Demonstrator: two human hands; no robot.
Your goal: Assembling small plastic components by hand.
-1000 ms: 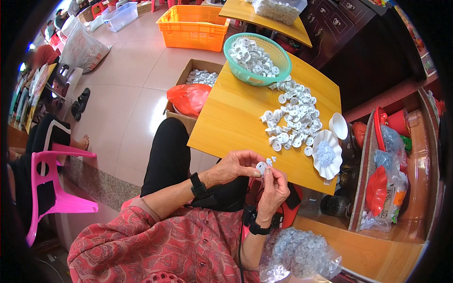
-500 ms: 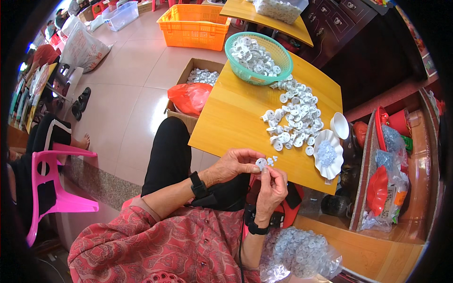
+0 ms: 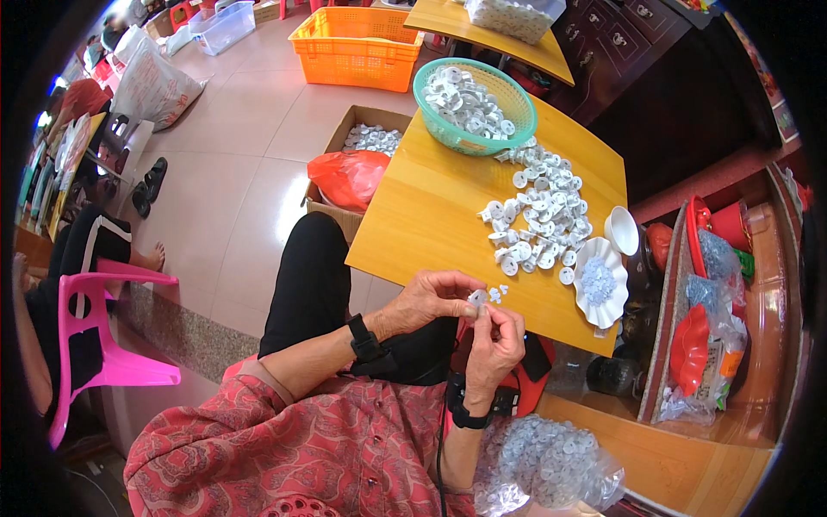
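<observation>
At the table's near edge, my left hand [image 3: 431, 297] pinches a small round white plastic piece [image 3: 476, 297] between thumb and fingers. My right hand [image 3: 497, 340] is closed against the same piece from below, its fingertips touching it. A few tiny white bits [image 3: 495, 295] lie on the wooden table [image 3: 413, 224] just beyond my fingers. Farther back spreads a pile of similar white round pieces [image 3: 543, 207]. A green basket [image 3: 475, 142] full of them stands behind. To the right, a scalloped white dish [image 3: 616, 297] holds small pale-blue bits [image 3: 596, 280].
A white bowl [image 3: 620, 230] sits beside the dish. Left of the table is a cardboard box [image 3: 345, 129] with a red plastic bag [image 3: 349, 177]. By my right forearm lies a clear bag of pale pieces [image 3: 551, 461]. A pink chair [image 3: 108, 345] and orange crate [image 3: 357, 52] stand on the floor.
The white round piece has turned between my fingers, so its flat face shows less. Both hands stay in nearly the same place. At the far left, another person's arm has shifted.
</observation>
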